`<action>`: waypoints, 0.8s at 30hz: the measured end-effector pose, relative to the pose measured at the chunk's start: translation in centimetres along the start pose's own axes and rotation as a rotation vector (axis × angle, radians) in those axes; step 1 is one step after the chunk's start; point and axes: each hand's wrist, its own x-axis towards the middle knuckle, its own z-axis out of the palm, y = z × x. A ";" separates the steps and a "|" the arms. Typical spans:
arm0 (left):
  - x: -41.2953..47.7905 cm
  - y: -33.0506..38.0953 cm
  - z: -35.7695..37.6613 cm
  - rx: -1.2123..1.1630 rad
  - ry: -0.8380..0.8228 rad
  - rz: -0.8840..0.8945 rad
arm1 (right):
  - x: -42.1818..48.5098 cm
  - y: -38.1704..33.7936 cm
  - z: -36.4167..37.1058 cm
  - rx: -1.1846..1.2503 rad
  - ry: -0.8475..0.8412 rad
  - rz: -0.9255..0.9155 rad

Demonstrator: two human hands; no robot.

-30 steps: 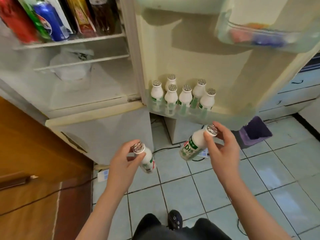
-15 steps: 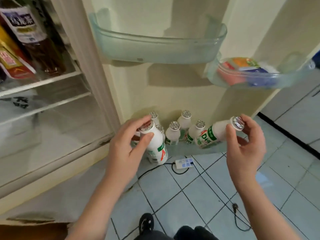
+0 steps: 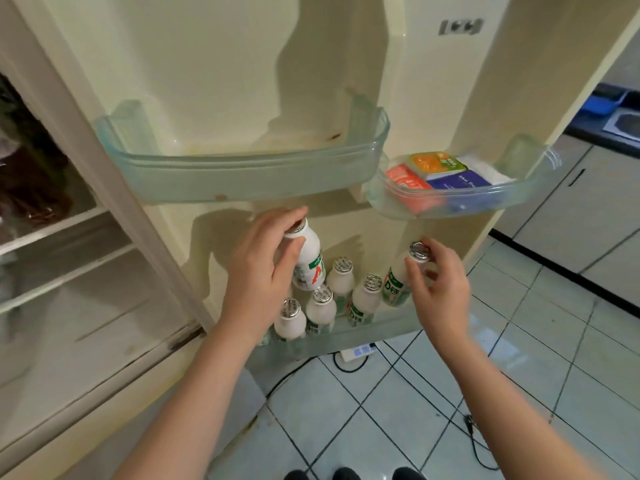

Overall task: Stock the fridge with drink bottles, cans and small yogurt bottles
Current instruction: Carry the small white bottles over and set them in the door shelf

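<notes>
My left hand [image 3: 263, 268] grips a small white yogurt bottle [image 3: 310, 261] by its neck, holding it above the back left of the bottom door shelf [image 3: 388, 327]. My right hand [image 3: 438, 285] pinches the foil cap of a second yogurt bottle [image 3: 398, 282], which hangs upright at the right end of the same shelf. Between the two, several small white yogurt bottles [image 3: 341, 280] with foil caps stand in the shelf.
Above is a clear door shelf [image 3: 242, 174] with nothing in it, and to its right a smaller shelf [image 3: 460, 202] holding orange, red and blue packets. Fridge racks [image 3: 62, 268] are at left. A power strip [image 3: 356, 351] and cables lie on the tiled floor.
Both hands have moved up and forward to the bottom door shelf with their bottles. The right bottle has swung from tilted to upright. My view has come closer to the door.
</notes>
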 end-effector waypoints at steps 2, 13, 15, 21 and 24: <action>0.3 -0.9 0.7 0.019 -0.074 -0.020 | 0.0 0.8 0.6 0.013 -0.062 0.008; -0.2 -4.3 3.6 0.329 -0.502 -0.154 | -0.8 4.0 2.0 0.009 -0.296 0.074; -0.2 -4.5 4.0 0.448 -0.543 -0.099 | -0.8 4.2 1.9 0.015 -0.317 0.079; -0.8 -5.1 4.5 0.542 -0.631 -0.070 | -0.8 4.2 1.0 0.024 -0.339 0.106; -1.2 -4.2 4.0 0.451 -0.569 -0.089 | -0.5 3.8 0.6 0.014 -0.393 0.140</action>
